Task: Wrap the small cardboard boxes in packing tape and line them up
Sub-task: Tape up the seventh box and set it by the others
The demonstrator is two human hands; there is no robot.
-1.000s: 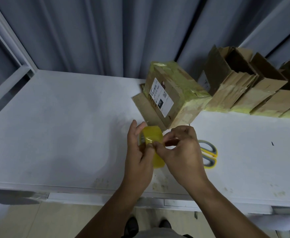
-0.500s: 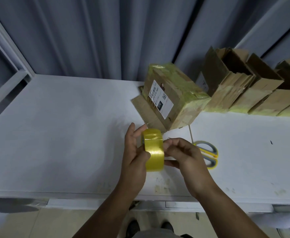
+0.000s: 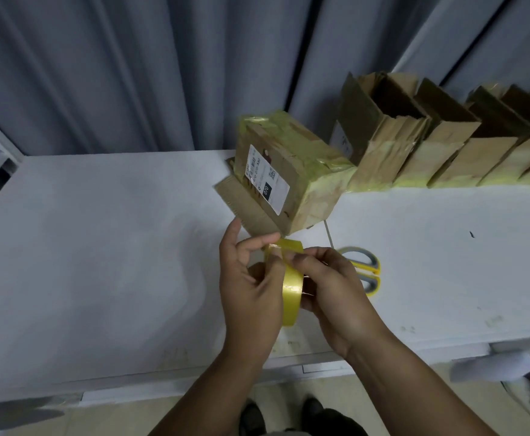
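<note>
Hands meet over the table's [image 3: 100,247] near edge: the left hand [image 3: 251,287] grips the tape [image 3: 290,291] upright, and the right hand [image 3: 333,294] pinches its top rim. Scissors [image 3: 364,265] lie just beyond. Farther back, a taped box [image 3: 292,180] stands at the left end of a row of boxes [image 3: 446,146] along the curtain [image 3: 163,73].

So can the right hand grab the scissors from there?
Probably yes. The scissors lie on the table right beside the right hand, with nothing between them. But that hand is pinching the tape, so it must let go first.
</note>
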